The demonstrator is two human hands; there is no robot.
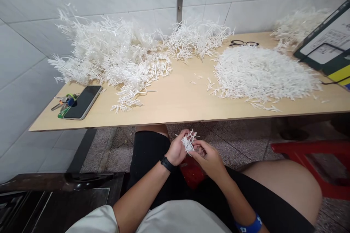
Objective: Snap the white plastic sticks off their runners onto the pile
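My left hand point(176, 150), with a black watch on its wrist, cradles a small clump of white branched plastic pieces point(188, 143) above my lap, just off the table's front edge. From the other side, my right hand point(210, 158) has its thumb and fingers closed at the clump's lower right edge. Its fingertips are partly hidden, so the exact piece between them is unclear. On the table point(175, 102), a tall tangled heap of white branched strands point(109, 51) lies at the left. A flatter pile of short white pieces point(265, 72) spreads over the right side.
Another white heap point(195, 40) rests against the tiled wall, near black-framed glasses point(244, 43). A phone point(84, 102) and keys point(65, 103) lie at the left end. A dark green box point(326, 43) stands at the right, with a red stool point(300, 149) below.
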